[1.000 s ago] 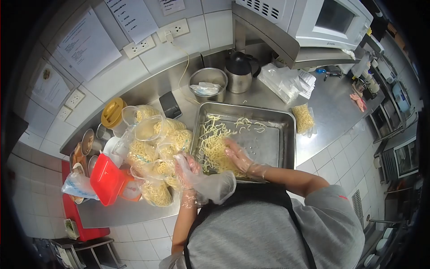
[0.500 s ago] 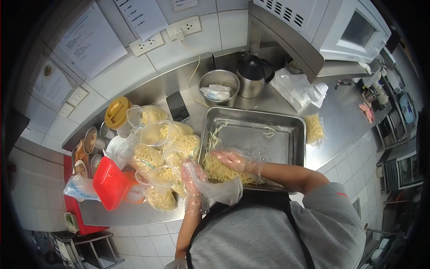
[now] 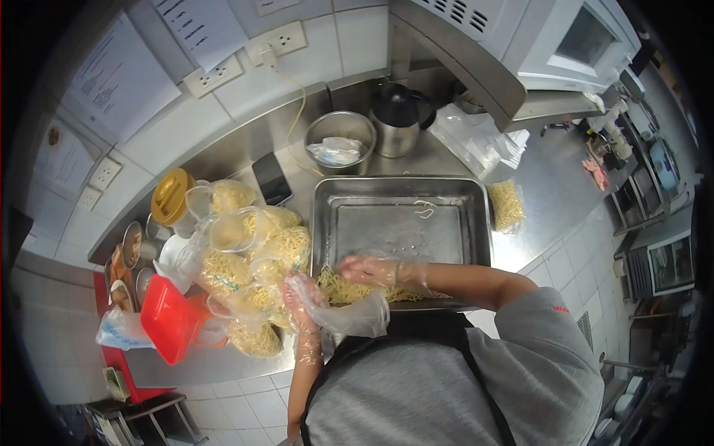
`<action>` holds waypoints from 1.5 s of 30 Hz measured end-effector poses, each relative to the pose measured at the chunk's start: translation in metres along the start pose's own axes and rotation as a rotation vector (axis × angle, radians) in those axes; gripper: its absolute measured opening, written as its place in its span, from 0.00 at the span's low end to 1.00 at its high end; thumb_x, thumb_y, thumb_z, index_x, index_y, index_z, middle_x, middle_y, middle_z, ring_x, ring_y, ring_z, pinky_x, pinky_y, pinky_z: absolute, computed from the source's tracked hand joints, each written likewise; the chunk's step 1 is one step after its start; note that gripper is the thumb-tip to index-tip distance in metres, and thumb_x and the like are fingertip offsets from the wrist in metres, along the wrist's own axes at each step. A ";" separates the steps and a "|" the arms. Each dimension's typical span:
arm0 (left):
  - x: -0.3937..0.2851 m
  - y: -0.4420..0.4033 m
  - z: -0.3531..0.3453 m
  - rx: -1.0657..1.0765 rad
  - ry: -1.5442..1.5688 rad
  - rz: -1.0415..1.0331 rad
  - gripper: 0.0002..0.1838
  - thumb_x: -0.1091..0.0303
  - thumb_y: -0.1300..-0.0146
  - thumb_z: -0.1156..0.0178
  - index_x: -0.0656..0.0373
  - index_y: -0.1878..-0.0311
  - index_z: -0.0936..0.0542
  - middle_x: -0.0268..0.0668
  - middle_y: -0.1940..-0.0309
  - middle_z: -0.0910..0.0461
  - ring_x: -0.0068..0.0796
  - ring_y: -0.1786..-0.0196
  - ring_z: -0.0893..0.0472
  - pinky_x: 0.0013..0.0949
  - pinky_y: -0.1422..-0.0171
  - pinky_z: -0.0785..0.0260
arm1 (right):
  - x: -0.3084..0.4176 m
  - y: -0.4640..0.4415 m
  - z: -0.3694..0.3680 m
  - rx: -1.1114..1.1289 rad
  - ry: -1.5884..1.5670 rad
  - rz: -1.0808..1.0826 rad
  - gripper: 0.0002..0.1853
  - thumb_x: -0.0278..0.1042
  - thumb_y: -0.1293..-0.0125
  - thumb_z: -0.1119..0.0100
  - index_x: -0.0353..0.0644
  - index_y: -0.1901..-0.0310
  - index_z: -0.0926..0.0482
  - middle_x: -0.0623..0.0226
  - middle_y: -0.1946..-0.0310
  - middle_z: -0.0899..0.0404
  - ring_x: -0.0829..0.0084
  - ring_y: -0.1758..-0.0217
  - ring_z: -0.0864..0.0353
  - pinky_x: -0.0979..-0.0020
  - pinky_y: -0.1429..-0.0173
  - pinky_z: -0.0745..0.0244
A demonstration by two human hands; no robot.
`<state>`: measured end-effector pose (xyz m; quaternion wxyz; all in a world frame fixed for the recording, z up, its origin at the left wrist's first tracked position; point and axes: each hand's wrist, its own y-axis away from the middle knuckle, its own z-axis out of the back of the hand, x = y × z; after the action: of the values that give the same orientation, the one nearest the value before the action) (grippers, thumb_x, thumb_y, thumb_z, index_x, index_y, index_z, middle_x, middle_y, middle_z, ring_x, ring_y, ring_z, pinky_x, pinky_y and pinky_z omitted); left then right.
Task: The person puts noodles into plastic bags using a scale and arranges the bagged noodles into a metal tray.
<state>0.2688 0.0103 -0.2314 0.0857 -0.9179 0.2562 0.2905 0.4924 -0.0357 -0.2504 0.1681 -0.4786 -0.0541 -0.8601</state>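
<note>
My left hand (image 3: 303,299), in a clear plastic glove, is closed on a clear plastic bag (image 3: 353,315) at the near left corner of the metal tray (image 3: 477,256). The bag droops to the right of the hand. Inside the tray, my gloved right hand (image 3: 367,270) lies with fingers stretched out over yellow noodles (image 3: 335,288). These noodles are heaped along the tray's near side, partly hidden by my hand and forearm. A few loose strands (image 3: 425,209) lie farther back. Bagged noodles (image 3: 290,247) are piled left of the tray, close to my left hand.
Another noodle bag (image 3: 507,206) sits right of the tray. Behind stand a steel bowl (image 3: 341,121), a steel jug (image 3: 395,130) and plastic bags (image 3: 465,137). A phone (image 3: 271,179), a yellow-lidded container (image 3: 172,197) and a red container (image 3: 165,321) are at left. A microwave (image 3: 550,44) overhangs the right.
Strands along the tray's left wall are gone from there; noodles now lie gathered at the near side. My right hand has shifted slightly toward the near side. The whole view has shifted a little.
</note>
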 end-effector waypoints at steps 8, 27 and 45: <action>-0.001 -0.005 -0.003 -0.187 0.285 0.080 0.17 0.49 0.26 0.59 0.48 0.48 0.29 0.33 0.78 0.31 0.24 0.83 0.37 0.30 0.80 0.43 | -0.032 0.120 0.125 -1.229 0.469 -0.450 0.14 0.37 0.30 0.52 0.36 0.54 0.21 0.47 0.55 0.23 0.50 0.52 0.23 0.56 0.44 0.31; 0.004 0.000 0.015 -0.080 -0.025 -0.091 0.17 0.57 0.28 0.48 0.51 0.41 0.32 0.35 0.67 0.26 0.24 0.71 0.27 0.26 0.74 0.35 | 0.108 0.118 0.136 0.409 0.396 -0.759 0.45 0.40 0.44 0.36 0.42 0.28 0.50 0.43 0.35 0.40 0.47 0.34 0.34 0.59 0.33 0.34; -0.015 -0.022 -0.022 -0.261 0.135 0.126 0.18 0.48 0.27 0.58 0.50 0.54 0.27 0.29 0.77 0.30 0.24 0.76 0.29 0.32 0.77 0.37 | 0.112 0.044 0.119 0.082 0.092 -0.302 0.55 0.40 0.47 0.28 0.43 0.25 0.59 0.48 0.33 0.40 0.60 0.35 0.33 0.62 0.37 0.30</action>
<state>0.2806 0.0291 -0.2043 -0.0704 -0.9209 0.2784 0.2637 0.5491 -0.0736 -0.0948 0.0584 -0.4180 -0.1527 -0.8936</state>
